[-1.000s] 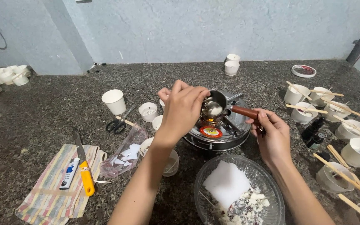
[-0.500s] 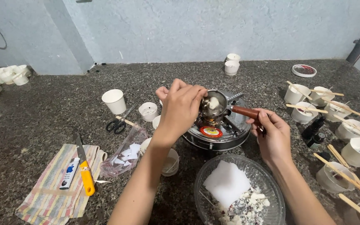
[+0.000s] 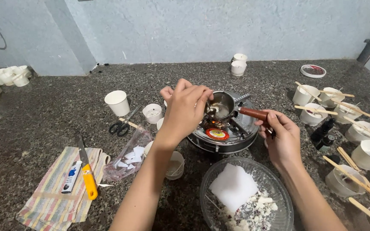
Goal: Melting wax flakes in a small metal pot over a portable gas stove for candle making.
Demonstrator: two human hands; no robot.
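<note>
On the bench [image 3: 43,124], the round burner [image 3: 223,136] is my landmark. The small metal pot [image 3: 222,105] sits on top of it, liquid inside. I'd keep it level and steady by its brown handle [image 3: 252,114], which my right hand [image 3: 281,137] is clenched around. My left hand [image 3: 186,108] hovers at the pot's left rim, fingers pinched; I cannot tell what they grasp.
</note>
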